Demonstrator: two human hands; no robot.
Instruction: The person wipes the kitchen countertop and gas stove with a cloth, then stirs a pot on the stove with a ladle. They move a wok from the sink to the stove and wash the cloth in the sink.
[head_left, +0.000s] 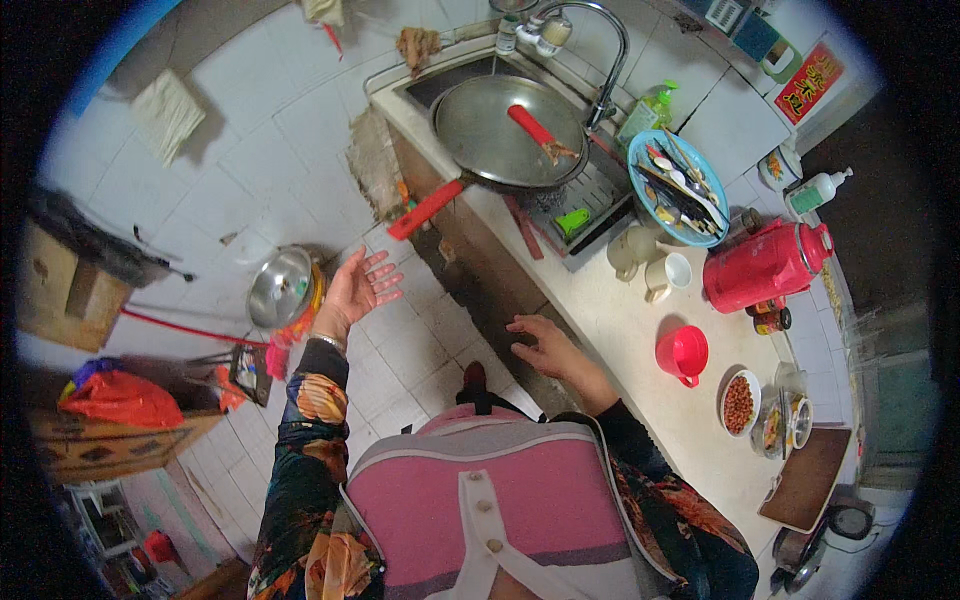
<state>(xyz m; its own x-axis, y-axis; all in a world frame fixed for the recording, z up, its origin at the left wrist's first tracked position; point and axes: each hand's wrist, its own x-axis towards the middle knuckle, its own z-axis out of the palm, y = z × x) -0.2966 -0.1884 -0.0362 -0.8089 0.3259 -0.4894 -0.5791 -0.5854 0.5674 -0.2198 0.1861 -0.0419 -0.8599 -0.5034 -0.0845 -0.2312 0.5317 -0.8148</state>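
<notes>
My left hand (358, 291) is held out over the tiled floor, palm up with spread fingers and nothing in it. Near the counter's front edge, my right hand (547, 346) hangs in the air with bent fingers, also empty. A large metal wok (480, 135) rests over the sink, its red handle (426, 210) sticking out past the counter edge towards my left hand. Inside the wok lies a red-handled brush or scrubber (534, 126), its exact kind unclear. The curved faucet (624, 52) stands behind. A bright green object (573, 222) lies on the black drainboard (600, 202).
Along the counter (600, 330) stand a blue basket of utensils (724, 206), mugs (667, 276), a red thermos (757, 266), a red cup (681, 352), and a bowl of peanuts (739, 405). A steel basin (281, 289) is at the left.
</notes>
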